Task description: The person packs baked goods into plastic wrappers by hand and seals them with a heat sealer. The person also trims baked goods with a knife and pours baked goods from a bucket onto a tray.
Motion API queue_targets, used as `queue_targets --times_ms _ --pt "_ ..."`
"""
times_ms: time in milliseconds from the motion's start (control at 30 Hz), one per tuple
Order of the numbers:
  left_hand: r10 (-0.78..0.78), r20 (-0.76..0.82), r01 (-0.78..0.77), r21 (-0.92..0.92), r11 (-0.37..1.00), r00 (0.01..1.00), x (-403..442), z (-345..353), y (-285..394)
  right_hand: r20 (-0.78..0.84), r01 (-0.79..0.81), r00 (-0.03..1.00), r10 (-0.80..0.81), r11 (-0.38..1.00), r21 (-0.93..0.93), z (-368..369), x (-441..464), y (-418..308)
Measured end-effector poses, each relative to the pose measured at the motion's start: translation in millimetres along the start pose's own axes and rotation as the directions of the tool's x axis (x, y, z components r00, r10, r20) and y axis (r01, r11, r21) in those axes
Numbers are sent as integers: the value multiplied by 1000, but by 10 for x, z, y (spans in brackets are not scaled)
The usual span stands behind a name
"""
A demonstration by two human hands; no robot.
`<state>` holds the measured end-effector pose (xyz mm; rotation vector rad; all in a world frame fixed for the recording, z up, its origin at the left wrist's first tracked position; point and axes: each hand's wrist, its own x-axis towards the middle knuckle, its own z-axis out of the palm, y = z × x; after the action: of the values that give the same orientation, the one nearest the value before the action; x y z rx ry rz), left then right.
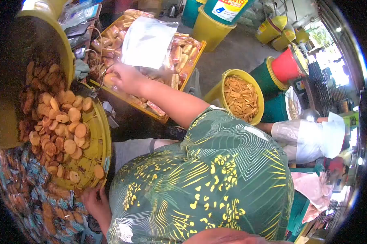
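Note:
My right hand (128, 78) reaches over the yellow crate (197, 61) of wrapped baked goods, its fingers closed round a round biscuit (109, 79). At the lower left, my left hand (96, 200) grips the near rim of a round yellow tray (103, 134). A heap of round biscuits (71, 126) lies on this tray, spilling from the mouth of a tipped yellow bucket (61, 30). A white sheet (147, 42) covers part of the crate's contents.
Many wrapped packs (33, 195) lie below the tray. A yellow bucket (211, 95) of biscuit sticks (241, 99) stands right of the crate. Another person (309, 136) in white is beyond it, near green and red buckets (286, 65). More buckets stand at the top.

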<state>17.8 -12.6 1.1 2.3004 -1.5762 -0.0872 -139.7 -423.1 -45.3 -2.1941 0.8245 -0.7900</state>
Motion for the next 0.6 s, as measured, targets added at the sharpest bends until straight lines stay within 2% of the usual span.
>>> queue_targets --times_ms 33,133,233,267,300,333,367,400,433,467,533,567,600 --pt "-6 20 6 -7 1000 1000 -10 -3 -39 -1 17 1000 -17 999 47 -102 -23 -90" --pt "91 -101 -91 9 996 991 -8 33 -19 -132 116 987 -93 976 184 -276 -21 -386" --pt "-9 -66 2 -103 995 998 -58 74 -107 -232 281 945 -231 936 212 -73 -40 -696" --pt "-46 -100 29 -166 986 994 -64 39 -91 -149 231 969 -197 936 265 -22 -85 -884" --pt "-108 -147 73 -225 972 983 -111 -10 -16 -115 381 923 -367 911 157 112 -93 -889" --pt "-177 -194 121 -270 955 965 -203 -98 7 -7 367 927 -375 905 216 244 -115 -978" --pt "-221 -206 140 -346 928 953 -337 -157 -8 -35 501 863 -504 846 183 424 -141 -981" --pt "-272 -224 159 -420 893 936 -519 -208 -6 75 484 858 -507 850 209 492 -167 -1083" --pt "-319 -246 166 -491 855 915 -771 -258 39 88 541 822 -562 820 185 585 -201 -1131" --pt "-426 -175 250 -594 764 888 -1037 -257 76 133 535 819 -559 826 179 587 -193 -1224" --pt "-592 -74 426 -624 655 803 -1778 -49 205 141 565 799 -585 810 155 654 -180 -1281" --pt "-644 -17 486 -641 594 765 -2183 160 276 198 547 785 -587 807 222 708 -168 -1321" --pt "-739 56 493 -779 388 671 -2760 568 360 245 520 776 -581 810 271 713 -152 -1355"
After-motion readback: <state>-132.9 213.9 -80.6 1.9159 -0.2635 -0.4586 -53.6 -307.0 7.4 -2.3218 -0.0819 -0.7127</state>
